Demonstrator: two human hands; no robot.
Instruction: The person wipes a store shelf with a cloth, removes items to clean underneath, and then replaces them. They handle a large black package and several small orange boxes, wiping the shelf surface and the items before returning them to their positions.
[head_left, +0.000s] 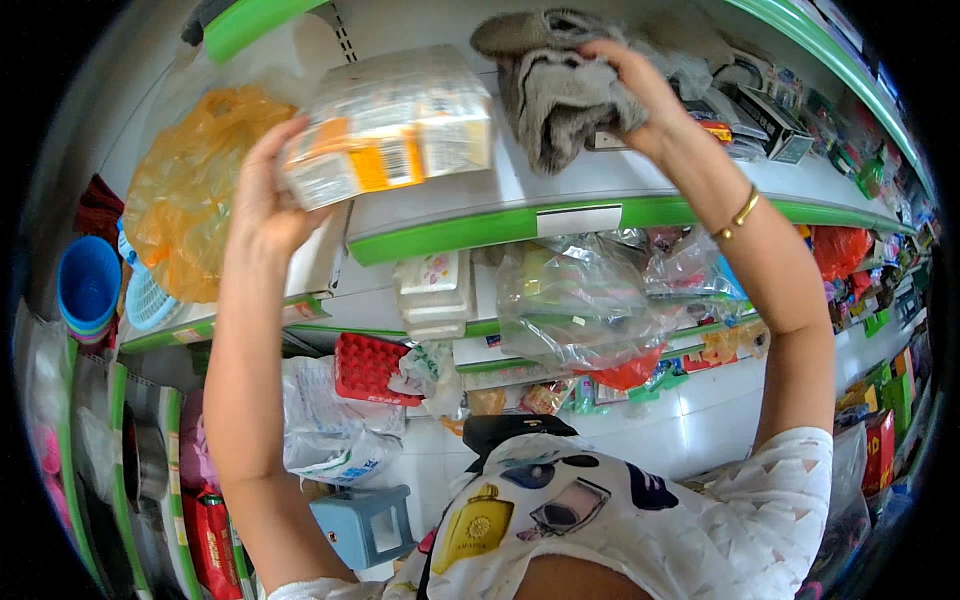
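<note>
My left hand (270, 202) grips the left end of a row of white and orange printed boxes (390, 142), over a white shelf with a green front edge (480, 231). The boxes are a little blurred, and whether they touch the shelf I cannot tell. In my right hand (637, 97) is a bunched grey cloth (559, 105), its folds hanging down above the same shelf. An orange plastic bag (210, 187) stands just left of my left hand. Right of the cloth lie a dark box (769, 124) and small packets.
Lower shelves hold stacked white plastic containers (433, 292), a large clear plastic bag (577, 300) and a red egg-tray-like piece (371, 367). Blue tubs (88, 277) stand at the far left. A blue-grey plastic stool (364, 525) is on the floor by my left arm.
</note>
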